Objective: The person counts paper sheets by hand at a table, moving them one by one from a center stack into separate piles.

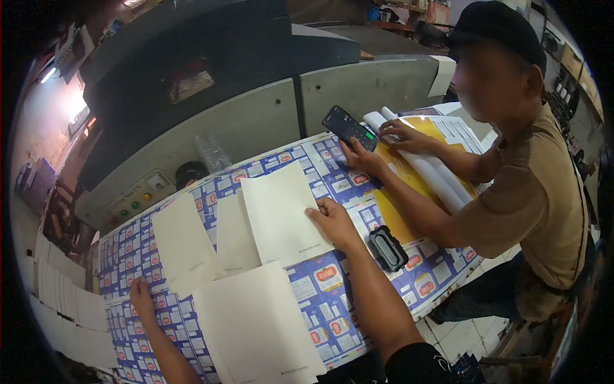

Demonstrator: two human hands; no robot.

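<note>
My right hand [332, 222] is closed on the right edge of a cream paper sheet [281, 205], its thumb on top. That sheet overlaps another cream sheet [233, 224] to its left. Farther left, a third piece of cream paper [183, 243] lies at a slant. Nearest me is a cream paper stack [256, 326], printed with a small line along its lower edge. My left hand [141, 296] rests on the patterned table covering [128, 320], left of the papers, with its fingers loosely apart and nothing in them.
At the right a person [537, 173] in a cap leans over the table, holding a phone [350, 128] and touching rolled white paper [441, 179] on a yellow sheet [396, 211]. A black case-like object [387, 249] sits beside my right forearm. Behind stands a large grey machine [243, 109].
</note>
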